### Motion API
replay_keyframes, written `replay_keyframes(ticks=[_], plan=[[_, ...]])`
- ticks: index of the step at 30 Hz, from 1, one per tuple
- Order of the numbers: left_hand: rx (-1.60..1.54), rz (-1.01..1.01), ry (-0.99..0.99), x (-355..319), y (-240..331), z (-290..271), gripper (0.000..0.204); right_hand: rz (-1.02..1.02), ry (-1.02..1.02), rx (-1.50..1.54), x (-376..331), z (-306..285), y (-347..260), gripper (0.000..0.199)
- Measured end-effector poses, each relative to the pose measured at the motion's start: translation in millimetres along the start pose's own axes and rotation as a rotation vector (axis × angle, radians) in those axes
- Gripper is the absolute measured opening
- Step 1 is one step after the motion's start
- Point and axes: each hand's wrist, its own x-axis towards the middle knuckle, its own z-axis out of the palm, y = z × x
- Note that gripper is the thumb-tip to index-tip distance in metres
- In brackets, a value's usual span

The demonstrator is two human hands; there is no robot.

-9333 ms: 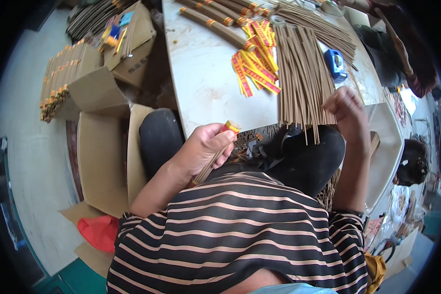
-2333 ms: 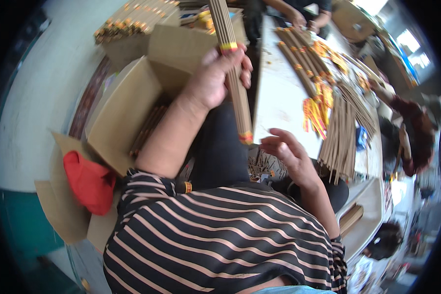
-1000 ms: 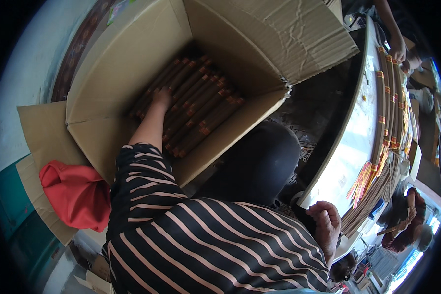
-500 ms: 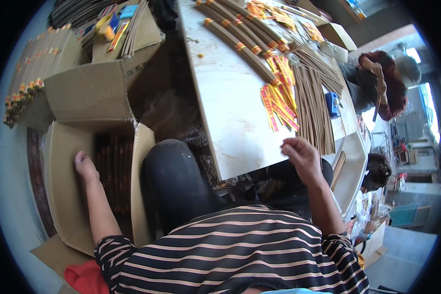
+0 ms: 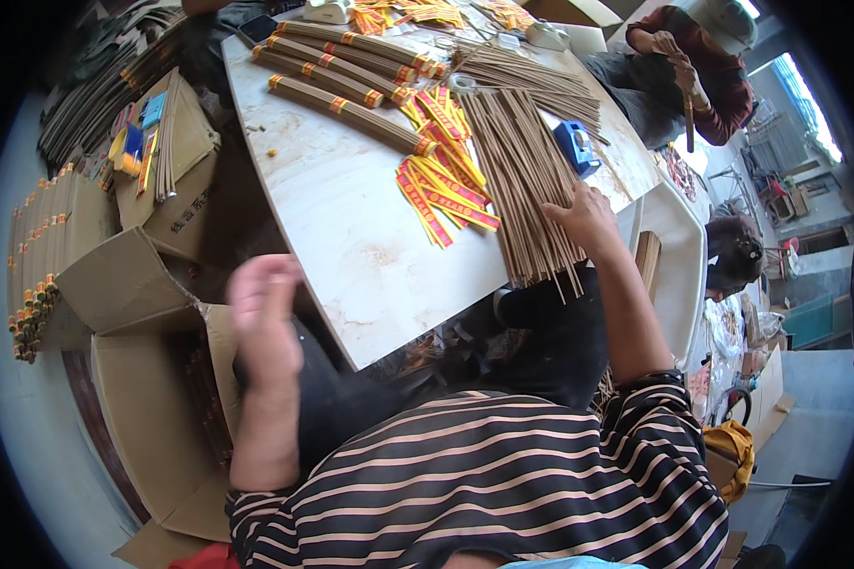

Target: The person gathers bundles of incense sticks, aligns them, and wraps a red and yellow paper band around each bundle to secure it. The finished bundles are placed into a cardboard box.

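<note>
My right hand (image 5: 586, 218) rests at the right edge of a spread of thin brown incense sticks (image 5: 517, 180) on the table, thumb and fingers apart and touching the outer ones. My left hand (image 5: 268, 318) is in the air by the table's left edge, smeared by motion; its fingers do not show clearly and nothing is visible in it. Left of the loose sticks lies a heap of red and yellow paper strips (image 5: 436, 190). Beyond it are several round stick bundles (image 5: 351, 109) bound with red and yellow bands.
An open cardboard box (image 5: 128, 379) with dark bundles inside stands at my left. A white table (image 5: 370, 313) lies ahead, bearing a blue tape dispenser (image 5: 577, 149). At the right is a white tray (image 5: 669, 275). A co-worker (image 5: 702, 85) sits across, holding a stick bundle.
My left hand has come up out of the cardboard box toward the table edge. My right hand has moved onto the loose incense sticks. The view has swung toward the left.
</note>
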Motion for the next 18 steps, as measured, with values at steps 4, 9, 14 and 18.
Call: replay_keyframes(ticks=[4,9,14,18], plan=[[0.235,-0.302,-0.502,-26.4,-40.1,88.4,0.025,-0.028,-0.065,-0.031,20.5,3.4,6.1,0.069],[0.420,-0.262,-0.768,-46.7,-95.7,161.3,0.050,-0.071,-0.049,-0.047,33.7,5.7,16.1,0.060],[0.454,-0.121,-0.744,-46.6,-111.7,207.6,0.052,-0.097,-0.175,-0.009,39.9,-3.5,14.6,0.060],[0.398,-0.233,-0.715,-32.5,-114.5,227.0,0.053,-0.100,-0.155,0.058,42.5,-6.4,12.1,0.050]])
